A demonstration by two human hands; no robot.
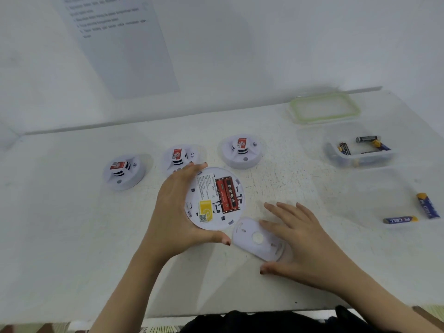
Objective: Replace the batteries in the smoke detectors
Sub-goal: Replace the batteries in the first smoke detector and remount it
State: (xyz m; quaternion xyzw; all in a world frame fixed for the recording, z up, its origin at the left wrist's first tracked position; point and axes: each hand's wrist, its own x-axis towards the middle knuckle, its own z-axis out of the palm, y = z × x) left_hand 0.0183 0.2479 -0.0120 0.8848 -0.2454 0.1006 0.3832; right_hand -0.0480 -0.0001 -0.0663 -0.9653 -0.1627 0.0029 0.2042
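1. The left hand (175, 212) curls round the rim of the upturned smoke detector (215, 198), mid-table (72, 236) toward the front edge, with two red batteries (227, 194) in its bay.
2. The right hand (302, 243), fingers straight and spread, touches the loose cover plate (257, 239) just beside it.
3. Three more detectors (180, 156) sit in a row behind.
4. Near the back right corner a clear tub (358, 159) holds batteries; two blue batteries (400, 219) lie by the right edge.

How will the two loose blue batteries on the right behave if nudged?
Both would probably roll: the near blue battery and the far blue battery are smooth cylinders lying sideways on the flat table. Likely rigid and heavy for their size. The glossy wrap may be slightly slippery.
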